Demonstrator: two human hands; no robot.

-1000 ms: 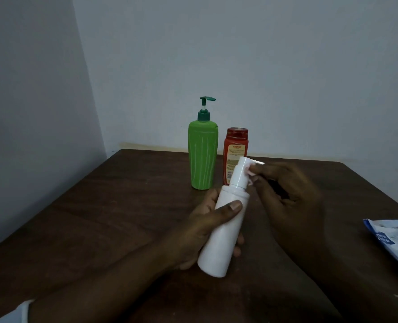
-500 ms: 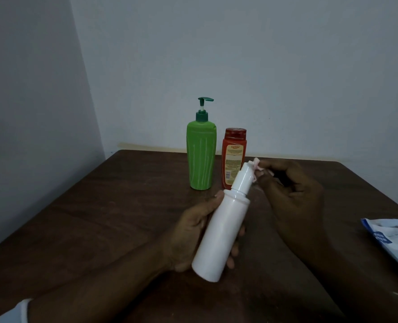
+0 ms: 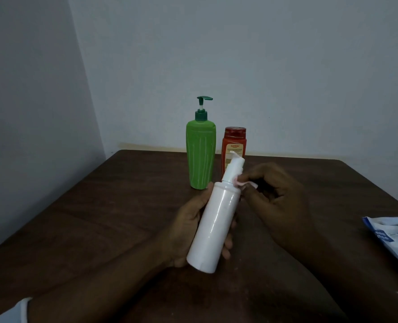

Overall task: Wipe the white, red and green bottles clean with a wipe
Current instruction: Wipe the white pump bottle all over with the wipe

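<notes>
Wiping: I press the wipe (image 3: 245, 184) to the neck of the white bottle (image 3: 213, 220), just under its pump head (image 3: 234, 163); I judge that groove is where grime gathers.
Left hand: my left hand (image 3: 188, 229) is wrapped round the bottle's lower body, thumb lying up its left side. It tilts the pump away from me and rightward, so the neck faces my other hand.
Right hand: my right hand (image 3: 279, 201) pinches a small wad of the wipe between thumb and fingertips, the other fingers curled in.
White bottle's place: lifted clear above the table (image 3: 100, 217), near its middle, in front of the other two bottles.
Green bottle: the green bottle (image 3: 200, 155) stands upright at the back, out of the way until its turn.
Red bottle: the red bottle (image 3: 234, 142) stands upright just beside the green one, on its right; whether they touch I cannot tell.
Packet: a blue and white packet (image 3: 393, 236) lies at the right edge within reach, probably the wipes' pack.
Hidden: the pump head covers part of the red bottle's label. Most of the wipe is buried in my fingers. My left fingers sit mostly behind the bottle. The packet is cut off by the frame and its print is too blurred to read.
</notes>
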